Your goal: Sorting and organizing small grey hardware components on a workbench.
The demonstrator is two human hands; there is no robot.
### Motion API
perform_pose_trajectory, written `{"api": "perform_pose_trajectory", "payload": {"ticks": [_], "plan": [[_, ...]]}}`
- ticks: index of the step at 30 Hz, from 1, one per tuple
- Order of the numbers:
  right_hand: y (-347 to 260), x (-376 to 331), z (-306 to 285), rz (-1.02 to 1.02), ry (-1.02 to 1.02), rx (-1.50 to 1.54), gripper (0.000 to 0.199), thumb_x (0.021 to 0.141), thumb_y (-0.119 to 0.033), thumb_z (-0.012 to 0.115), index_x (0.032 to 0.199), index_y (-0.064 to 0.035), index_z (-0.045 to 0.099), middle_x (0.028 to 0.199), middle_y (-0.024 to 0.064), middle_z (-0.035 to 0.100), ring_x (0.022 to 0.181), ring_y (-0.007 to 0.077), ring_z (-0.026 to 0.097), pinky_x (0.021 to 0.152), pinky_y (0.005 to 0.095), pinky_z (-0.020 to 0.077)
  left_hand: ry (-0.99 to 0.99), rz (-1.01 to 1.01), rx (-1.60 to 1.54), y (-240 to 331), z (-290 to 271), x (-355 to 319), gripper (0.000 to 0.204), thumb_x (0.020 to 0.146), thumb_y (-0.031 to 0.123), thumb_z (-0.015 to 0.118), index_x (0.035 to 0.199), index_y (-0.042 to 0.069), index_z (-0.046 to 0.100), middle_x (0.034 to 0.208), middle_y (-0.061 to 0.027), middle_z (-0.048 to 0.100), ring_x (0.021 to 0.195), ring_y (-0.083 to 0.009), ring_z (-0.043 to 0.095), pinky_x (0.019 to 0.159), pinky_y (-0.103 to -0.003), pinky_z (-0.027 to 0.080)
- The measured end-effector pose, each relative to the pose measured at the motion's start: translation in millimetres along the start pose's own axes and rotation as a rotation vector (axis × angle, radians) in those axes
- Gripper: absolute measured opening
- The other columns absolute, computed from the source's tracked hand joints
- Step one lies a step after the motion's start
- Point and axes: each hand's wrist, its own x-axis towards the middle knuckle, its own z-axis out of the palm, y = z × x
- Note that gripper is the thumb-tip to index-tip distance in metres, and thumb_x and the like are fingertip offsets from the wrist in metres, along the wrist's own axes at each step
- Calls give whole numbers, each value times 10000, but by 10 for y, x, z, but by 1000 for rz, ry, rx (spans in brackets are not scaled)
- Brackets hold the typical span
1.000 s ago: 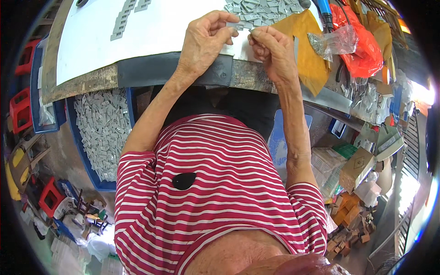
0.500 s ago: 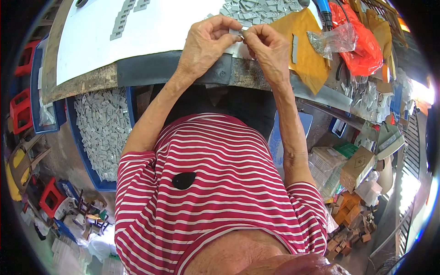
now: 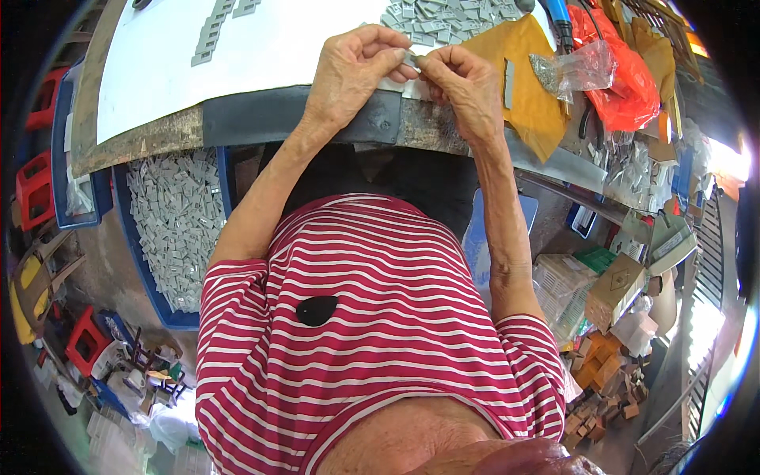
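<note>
A small grey rectangular piece (image 3: 409, 59) is held between both hands just above the table's front edge. My left hand (image 3: 356, 75) has its thumb and fingers closed on the piece. From the other side, my right hand (image 3: 469, 85) pinches at its end; whether the fingertips hold a second tiny part is hidden. Behind the hands, a heap of similar grey pieces (image 3: 455, 17) lies on the white table sheet (image 3: 261, 55). At the far left of the sheet, several pieces form a slanting row (image 3: 209, 36).
On the right are brown paper (image 3: 526, 95) with a grey strip (image 3: 509, 83), a clear bag (image 3: 582, 71), a red plastic bag (image 3: 633, 87) and a blue-handled tool (image 3: 560, 20). Below the table's left side, a blue crate (image 3: 131, 237) holds many grey pieces.
Both hands stay at nearly the same spot. The fingers have shifted slightly around the grey piece, and more of it shows between them now.
</note>
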Motion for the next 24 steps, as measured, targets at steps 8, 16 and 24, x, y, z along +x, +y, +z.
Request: {"api": "perform_pose_trajectory", "payload": {"ticks": [8,16,24], "plan": [[9,-2,43,-14,-23,46,148,781,-127,617,793,13,570,596,2,531,500,50,473,439,174,367,-5,-63,-29,-15,-24,-2,187,841,88,532,986,-26,567,747,-99,637,672,-126,621,663,-218,510],[12,-16,125,-114,43,48,114,784,-79,597,834,18,563,620,7,543,516,50,494,454,176,402,44,-123,-68,-15,0,11,180,835,85,539,983,-11,575,729,-84,636,654,-109,620,647,-211,511],[106,-10,175,-242,161,-38,67,764,-59,595,773,6,578,595,-17,537,488,20,470,434,165,371,59,-167,-116,2,2,27,177,825,81,550,972,-13,578,724,-82,636,644,-107,620,637,-205,515]]}}
